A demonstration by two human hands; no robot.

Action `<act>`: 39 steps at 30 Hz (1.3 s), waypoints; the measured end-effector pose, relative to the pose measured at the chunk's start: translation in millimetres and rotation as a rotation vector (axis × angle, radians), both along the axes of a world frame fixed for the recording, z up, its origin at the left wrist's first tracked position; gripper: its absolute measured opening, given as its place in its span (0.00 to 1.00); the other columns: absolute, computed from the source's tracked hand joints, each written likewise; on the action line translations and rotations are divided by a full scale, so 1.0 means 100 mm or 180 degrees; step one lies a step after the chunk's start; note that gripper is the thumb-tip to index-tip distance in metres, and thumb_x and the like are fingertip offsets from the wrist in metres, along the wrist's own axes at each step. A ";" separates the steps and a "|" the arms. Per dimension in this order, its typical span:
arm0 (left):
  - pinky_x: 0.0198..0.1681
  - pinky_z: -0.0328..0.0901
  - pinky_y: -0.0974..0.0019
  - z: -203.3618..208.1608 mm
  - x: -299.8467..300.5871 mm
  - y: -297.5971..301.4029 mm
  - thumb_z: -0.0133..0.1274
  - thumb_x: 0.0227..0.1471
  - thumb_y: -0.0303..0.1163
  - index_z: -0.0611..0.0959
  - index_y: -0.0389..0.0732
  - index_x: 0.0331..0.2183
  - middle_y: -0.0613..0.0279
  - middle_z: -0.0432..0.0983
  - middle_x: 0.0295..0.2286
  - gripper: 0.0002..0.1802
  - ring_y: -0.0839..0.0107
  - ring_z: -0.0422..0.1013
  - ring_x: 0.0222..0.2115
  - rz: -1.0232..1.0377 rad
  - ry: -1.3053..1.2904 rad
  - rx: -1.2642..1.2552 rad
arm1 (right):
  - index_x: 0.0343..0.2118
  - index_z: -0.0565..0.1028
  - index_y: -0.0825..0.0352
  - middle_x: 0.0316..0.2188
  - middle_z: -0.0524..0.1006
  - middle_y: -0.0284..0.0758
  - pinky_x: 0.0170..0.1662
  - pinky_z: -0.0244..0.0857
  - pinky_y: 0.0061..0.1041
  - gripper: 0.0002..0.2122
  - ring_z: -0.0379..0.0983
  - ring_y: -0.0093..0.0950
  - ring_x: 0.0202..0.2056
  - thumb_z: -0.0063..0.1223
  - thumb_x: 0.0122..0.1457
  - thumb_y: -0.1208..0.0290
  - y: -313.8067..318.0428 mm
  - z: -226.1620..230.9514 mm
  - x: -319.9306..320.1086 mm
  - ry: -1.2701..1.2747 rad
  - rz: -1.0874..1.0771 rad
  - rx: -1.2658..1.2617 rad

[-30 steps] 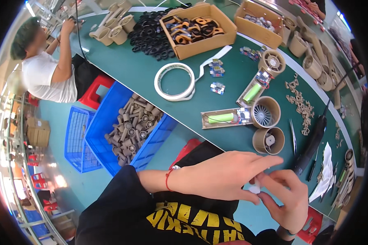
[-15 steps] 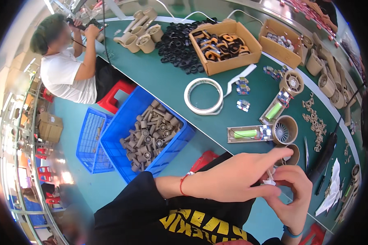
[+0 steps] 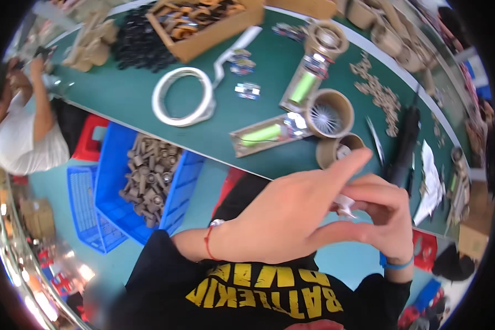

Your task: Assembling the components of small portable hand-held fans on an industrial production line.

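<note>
My left hand (image 3: 289, 212), with a red string bracelet at the wrist, meets my right hand (image 3: 385, 217) over the table's near edge. Their fingertips close around a small white piece (image 3: 345, 205), partly hidden by the fingers. Just beyond them stands a tan round fan housing (image 3: 325, 151). Behind it lies an opened handheld fan (image 3: 333, 113), its handle holding a green battery (image 3: 263, 135) and a small circuit board. A second opened fan (image 3: 301, 88) lies farther back. To the right are metal tweezers (image 3: 375, 140) and a black corded tool (image 3: 405, 146).
A roll of white tape (image 3: 158, 100) lies left on the green table, near small circuit boards (image 3: 248, 91). Behind are black rings (image 3: 140, 41) and a cardboard box (image 3: 195, 47). A blue crate (image 3: 184, 190) of tan parts stands below. A co-worker (image 3: 27, 129) sits far left.
The view has swung, so the table and its things sit farther left and higher. My hands stay together on the white piece, which shows more between the fingers.
</note>
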State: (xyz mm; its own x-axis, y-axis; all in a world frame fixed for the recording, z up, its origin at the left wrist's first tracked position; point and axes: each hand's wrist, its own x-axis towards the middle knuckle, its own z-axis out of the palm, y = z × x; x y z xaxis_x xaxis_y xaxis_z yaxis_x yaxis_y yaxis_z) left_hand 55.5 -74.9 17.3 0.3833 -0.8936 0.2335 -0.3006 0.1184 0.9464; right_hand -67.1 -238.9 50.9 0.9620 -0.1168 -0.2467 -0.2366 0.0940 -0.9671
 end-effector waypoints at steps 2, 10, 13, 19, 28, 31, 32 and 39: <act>0.29 0.67 0.70 -0.10 -0.06 -0.03 0.67 0.44 0.44 0.60 0.33 0.60 0.54 0.74 0.35 0.50 0.69 0.69 0.24 -0.0043 0.0368 0.0049 | 0.47 0.76 0.73 0.43 0.76 0.41 0.49 0.70 0.28 0.22 0.75 0.29 0.44 0.66 0.46 0.81 -0.05 0.00 -0.02 0.0157 -0.0015 0.0120; 0.29 0.65 0.71 -0.29 -0.14 0.02 0.65 0.42 0.53 0.62 0.32 0.59 0.59 0.73 0.27 0.53 0.73 0.68 0.24 -0.0050 -0.0099 -0.0046 | 0.45 0.78 0.71 0.41 0.78 0.38 0.48 0.71 0.27 0.18 0.76 0.26 0.42 0.65 0.48 0.82 -0.14 0.02 -0.10 0.0528 0.0265 0.0268; 0.27 0.64 0.69 -0.32 -0.10 -0.01 0.64 0.45 0.44 0.66 0.35 0.57 0.62 0.71 0.25 0.42 0.69 0.68 0.24 0.0369 0.0236 0.0154 | 0.42 0.80 0.70 0.36 0.80 0.38 0.43 0.71 0.24 0.19 0.77 0.27 0.38 0.67 0.43 0.81 -0.17 0.17 -0.08 0.0057 -0.0113 -0.1555; 0.22 0.62 0.71 -0.46 -0.16 -0.24 0.66 0.41 0.33 0.72 0.40 0.53 0.65 0.68 0.23 0.36 0.71 0.68 0.21 0.1262 -0.0684 0.0312 | 0.38 0.80 0.69 0.32 0.80 0.38 0.33 0.67 0.22 0.18 0.75 0.29 0.31 0.65 0.38 0.81 -0.30 0.23 0.26 -0.0433 0.0210 -0.3273; 0.15 0.55 0.72 -0.50 -0.13 -0.39 0.69 0.35 0.35 0.76 0.47 0.51 0.75 0.61 0.11 0.37 0.78 0.62 0.11 0.1484 -0.1036 0.0705 | 0.37 0.79 0.70 0.32 0.78 0.40 0.33 0.69 0.28 0.16 0.75 0.36 0.30 0.65 0.41 0.83 -0.20 0.34 0.54 0.0003 0.1055 -0.4035; 0.14 0.53 0.72 -0.54 -0.12 -0.39 0.69 0.34 0.36 0.77 0.47 0.51 0.75 0.60 0.10 0.37 0.79 0.61 0.10 0.1499 -0.1087 0.0657 | 0.37 0.78 0.70 0.33 0.78 0.40 0.33 0.70 0.29 0.16 0.75 0.39 0.31 0.65 0.41 0.82 -0.18 0.33 0.57 0.0059 0.1155 -0.4195; 0.14 0.53 0.72 -0.55 -0.12 -0.40 0.69 0.33 0.36 0.77 0.47 0.50 0.75 0.60 0.10 0.37 0.79 0.61 0.10 0.1534 -0.1126 0.0620 | 0.37 0.78 0.69 0.33 0.78 0.40 0.33 0.70 0.29 0.16 0.75 0.39 0.31 0.65 0.41 0.82 -0.19 0.33 0.57 0.0075 0.1222 -0.4218; 0.14 0.51 0.72 -0.57 -0.13 -0.38 0.70 0.30 0.35 0.78 0.46 0.50 0.75 0.60 0.10 0.40 0.79 0.59 0.09 0.1476 -0.1006 0.0635 | 0.37 0.77 0.68 0.32 0.77 0.39 0.31 0.70 0.30 0.16 0.75 0.38 0.31 0.64 0.42 0.81 -0.23 0.30 0.52 -0.0020 0.1166 -0.4145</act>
